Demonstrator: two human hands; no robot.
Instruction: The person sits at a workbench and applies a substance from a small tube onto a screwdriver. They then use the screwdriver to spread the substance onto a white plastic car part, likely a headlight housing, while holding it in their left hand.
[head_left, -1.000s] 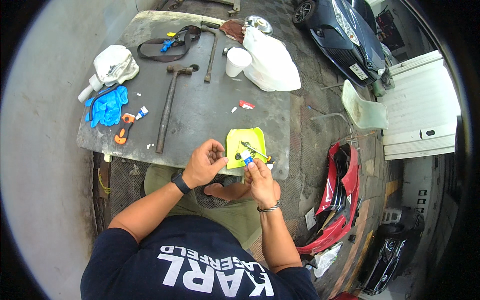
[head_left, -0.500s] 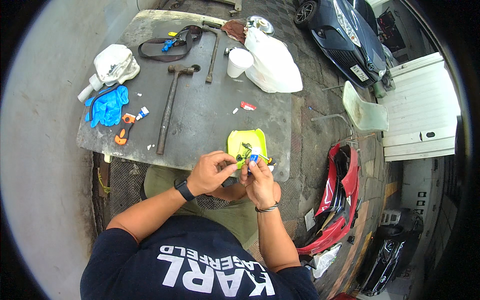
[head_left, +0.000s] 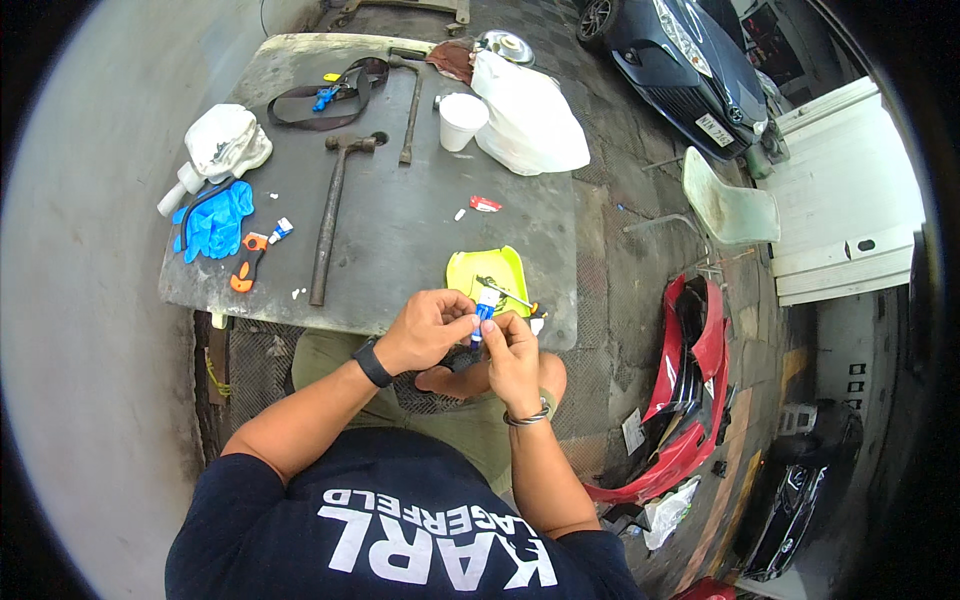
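My left hand (head_left: 428,328) and my right hand (head_left: 512,352) meet over my lap at the near edge of the dark metal table (head_left: 400,230). Both pinch a small blue and white tube (head_left: 483,312) held upright between the fingertips. A black watch sits on my left wrist and a bracelet on my right. Just beyond the hands, a yellow-green tray (head_left: 470,275) rests on the table with a thin metal tool (head_left: 500,290) lying in it.
On the table lie a long hammer (head_left: 328,225), a metal bar (head_left: 410,105), blue gloves (head_left: 215,220), an orange cutter (head_left: 245,265), a white cup (head_left: 461,120), a white bag (head_left: 530,125), a black strap (head_left: 320,95) and a white cloth (head_left: 228,140). A red bumper part (head_left: 690,390) and a dark car (head_left: 690,60) stand to the right.
My hands have drawn together around the tube, shifting slightly toward the yellow-green tray. My left hand, which was raised apart a second ago, now grips the tube too.
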